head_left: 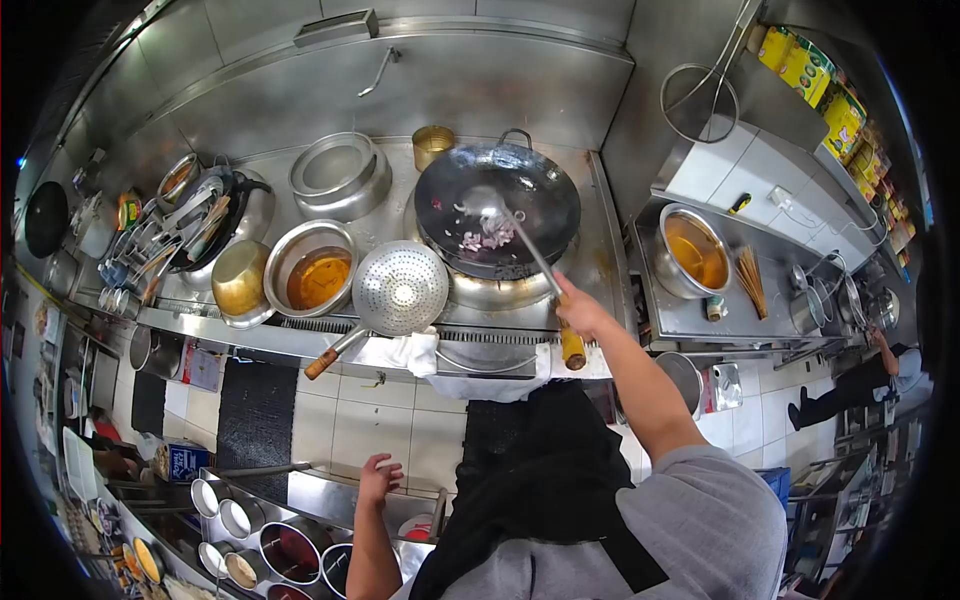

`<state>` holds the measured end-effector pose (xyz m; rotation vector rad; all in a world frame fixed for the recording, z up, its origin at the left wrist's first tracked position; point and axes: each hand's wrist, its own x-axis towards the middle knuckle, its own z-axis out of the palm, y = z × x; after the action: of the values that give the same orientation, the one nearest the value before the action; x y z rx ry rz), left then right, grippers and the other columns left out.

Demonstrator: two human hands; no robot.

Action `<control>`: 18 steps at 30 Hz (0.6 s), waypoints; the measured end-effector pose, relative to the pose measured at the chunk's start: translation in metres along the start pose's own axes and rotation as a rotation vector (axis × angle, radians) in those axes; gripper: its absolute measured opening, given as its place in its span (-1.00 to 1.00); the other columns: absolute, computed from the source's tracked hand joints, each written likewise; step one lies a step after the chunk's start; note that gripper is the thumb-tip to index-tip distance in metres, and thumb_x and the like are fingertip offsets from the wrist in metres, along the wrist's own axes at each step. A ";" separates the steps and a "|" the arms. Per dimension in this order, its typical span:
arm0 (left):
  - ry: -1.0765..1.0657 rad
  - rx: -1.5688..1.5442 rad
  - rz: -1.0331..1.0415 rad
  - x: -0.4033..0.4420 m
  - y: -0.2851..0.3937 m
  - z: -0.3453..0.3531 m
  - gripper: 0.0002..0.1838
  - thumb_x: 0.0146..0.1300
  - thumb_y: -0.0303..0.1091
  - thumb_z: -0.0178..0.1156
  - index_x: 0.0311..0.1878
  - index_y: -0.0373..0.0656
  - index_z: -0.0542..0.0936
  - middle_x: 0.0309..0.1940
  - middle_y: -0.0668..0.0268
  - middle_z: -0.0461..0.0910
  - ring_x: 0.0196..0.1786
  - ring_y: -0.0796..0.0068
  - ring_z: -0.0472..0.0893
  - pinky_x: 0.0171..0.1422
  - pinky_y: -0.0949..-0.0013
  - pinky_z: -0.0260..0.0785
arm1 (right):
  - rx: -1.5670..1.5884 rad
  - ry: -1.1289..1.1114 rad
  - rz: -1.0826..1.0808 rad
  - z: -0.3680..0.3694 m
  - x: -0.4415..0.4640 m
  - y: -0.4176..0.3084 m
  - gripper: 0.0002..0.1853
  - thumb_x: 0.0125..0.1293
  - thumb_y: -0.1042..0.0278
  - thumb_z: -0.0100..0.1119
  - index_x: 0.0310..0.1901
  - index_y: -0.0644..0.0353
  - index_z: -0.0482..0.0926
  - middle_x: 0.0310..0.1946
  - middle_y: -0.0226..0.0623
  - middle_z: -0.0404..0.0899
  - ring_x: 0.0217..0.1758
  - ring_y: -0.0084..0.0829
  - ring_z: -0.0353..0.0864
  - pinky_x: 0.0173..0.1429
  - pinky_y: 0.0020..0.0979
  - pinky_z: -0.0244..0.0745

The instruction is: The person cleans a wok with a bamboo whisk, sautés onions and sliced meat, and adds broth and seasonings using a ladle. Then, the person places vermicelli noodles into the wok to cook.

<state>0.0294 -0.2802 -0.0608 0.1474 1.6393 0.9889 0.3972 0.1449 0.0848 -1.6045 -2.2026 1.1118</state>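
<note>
My right hand [583, 310] is wrapped round the wooden-ended handle of a wok ladle [535, 255]. Its bowl rests among chopped pale and purplish pieces of food [490, 236] in a dark wok [553, 197] on the stove. My left hand [378, 478] is held low in front of my body, its fingers loosely bent and apart, with nothing in them. Left of the wok lies a perforated strainer [401, 288] with a wooden handle. Beside it stands a metal pot [311, 268] holding amber liquid.
A white cloth [410, 352] hangs over the stove's front edge. To the right are another pot of amber liquid [694, 252] and a bamboo brush [751, 282]. Several seasoning containers [290, 551] stand at lower left. Another person [868, 385] is at far right.
</note>
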 end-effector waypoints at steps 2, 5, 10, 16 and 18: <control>0.006 0.152 0.028 0.015 0.014 0.009 -0.55 0.26 -0.47 0.10 0.24 -0.05 0.44 -0.05 0.17 0.68 -0.17 0.38 0.67 -0.17 0.30 0.48 | -0.227 0.148 0.125 -0.009 0.000 -0.015 -0.13 0.27 0.44 0.06 0.59 -0.17 -0.08 0.00 0.28 0.59 -0.09 0.15 0.67 0.07 0.04 0.51; 0.032 0.106 0.100 0.019 0.034 0.022 -0.57 0.28 -0.46 0.09 0.23 -0.05 0.44 -0.06 0.18 0.68 -0.17 0.39 0.67 -0.18 0.31 0.48 | -0.164 0.005 0.378 -0.043 -0.048 -0.065 -0.13 0.28 0.47 0.05 0.59 -0.19 -0.07 -0.11 0.21 0.64 -0.14 0.11 0.68 0.01 0.05 0.51; 0.007 0.133 -0.049 0.028 0.030 0.039 -0.58 0.27 -0.49 0.05 0.22 -0.05 0.44 -0.07 0.18 0.67 -0.18 0.40 0.66 -0.21 0.31 0.48 | -0.102 -0.150 0.125 -0.058 -0.075 -0.018 -0.13 0.35 0.43 0.01 0.60 -0.35 -0.15 -0.21 0.07 0.64 -0.45 -0.19 0.61 -0.35 -0.15 0.53; 0.038 0.316 -0.014 0.053 0.030 0.074 -0.50 0.19 -0.58 -0.03 0.24 -0.13 0.41 -0.11 0.14 0.67 -0.30 0.37 0.67 -0.35 0.34 0.46 | -0.074 -0.086 -0.008 -0.061 0.041 0.022 -0.13 0.36 0.38 0.06 0.59 -0.41 -0.13 -0.21 0.12 0.64 -0.43 -0.13 0.62 -0.22 -0.11 0.54; 0.112 0.279 -0.036 0.042 0.034 0.083 -0.50 0.19 -0.59 -0.03 0.24 -0.14 0.41 -0.13 0.14 0.67 -0.30 0.37 0.67 -0.36 0.34 0.46 | -0.166 -0.002 0.126 -0.072 0.040 0.022 -0.11 0.35 0.45 0.01 0.59 -0.42 -0.18 -0.16 0.25 0.63 -0.23 0.12 0.67 -0.06 0.04 0.51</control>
<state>0.0733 -0.1920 -0.0685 0.2531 1.8719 0.7483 0.4375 0.2151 0.1100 -1.8330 -2.2755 0.9841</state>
